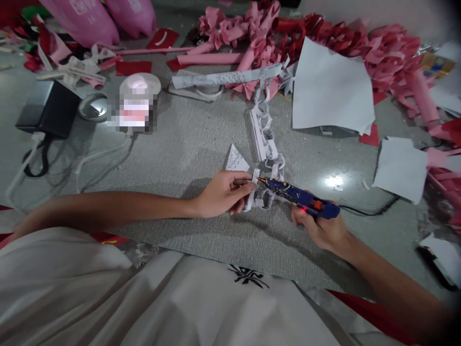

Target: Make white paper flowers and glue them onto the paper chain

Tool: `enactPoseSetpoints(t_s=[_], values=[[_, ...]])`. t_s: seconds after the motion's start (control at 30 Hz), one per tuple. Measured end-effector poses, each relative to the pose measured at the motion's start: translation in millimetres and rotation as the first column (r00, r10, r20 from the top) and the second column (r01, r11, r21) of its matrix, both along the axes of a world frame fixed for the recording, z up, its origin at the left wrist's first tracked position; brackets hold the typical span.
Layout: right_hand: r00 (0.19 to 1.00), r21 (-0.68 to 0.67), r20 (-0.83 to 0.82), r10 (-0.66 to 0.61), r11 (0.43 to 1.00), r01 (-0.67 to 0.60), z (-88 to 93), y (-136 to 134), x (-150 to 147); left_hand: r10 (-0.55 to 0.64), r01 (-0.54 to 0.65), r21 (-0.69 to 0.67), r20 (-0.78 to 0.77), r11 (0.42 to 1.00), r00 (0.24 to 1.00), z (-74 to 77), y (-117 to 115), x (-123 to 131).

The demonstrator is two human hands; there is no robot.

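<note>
Between the thumb and fingers of my left hand (225, 194) is a narrow white paper strip (254, 185), held upright above the table. My right hand (320, 230) is wrapped around the handle of a dark blue hot glue gun (295, 194), whose red light glows. Its copper-coloured nozzle points left, right at the strip; whether it touches cannot be made out. Behind the nozzle a white paper chain (268, 132) of looped strips runs away from me. A folded patterned paper triangle (236, 158) lies just beyond my left fingers.
Large white paper (333, 89) lies back right, before heaps of pink and red paper flowers (391, 50). A rolled paper tube (226, 77) rests at the back. On the left are a black box (48, 109) and cables. The glue gun's black cord (370, 213) trails right.
</note>
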State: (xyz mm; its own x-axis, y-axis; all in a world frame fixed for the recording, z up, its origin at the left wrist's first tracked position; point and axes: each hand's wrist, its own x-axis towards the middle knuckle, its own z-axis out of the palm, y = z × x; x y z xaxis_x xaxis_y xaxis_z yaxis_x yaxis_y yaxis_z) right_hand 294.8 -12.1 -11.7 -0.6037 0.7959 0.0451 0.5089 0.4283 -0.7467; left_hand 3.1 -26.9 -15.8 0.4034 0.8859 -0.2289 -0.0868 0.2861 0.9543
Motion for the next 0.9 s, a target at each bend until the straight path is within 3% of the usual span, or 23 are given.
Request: enactPoseSetpoints(t_s=[0.5,0.73,0.9], values=[[0.995,-0.031,-0.071,-0.077,0.997,0.075,-3.1,-0.9,0.3,-0.015,0.014,-0.022,-0.016,1.000,1.000,2.2,0.1,-0.7],[0.997,0.103,0.060,-0.039,0.994,0.033,7.1,0.8,-1.3,-0.012,0.012,-0.017,-0.020,1.000,1.000,0.5,0.0,-0.1],[0.999,0.160,0.041,0.001,0.987,-0.007,11.1,1.4,-7.0,-0.016,0.016,-0.001,-0.031,1.000,0.999,-0.8,0.0,-1.2]])
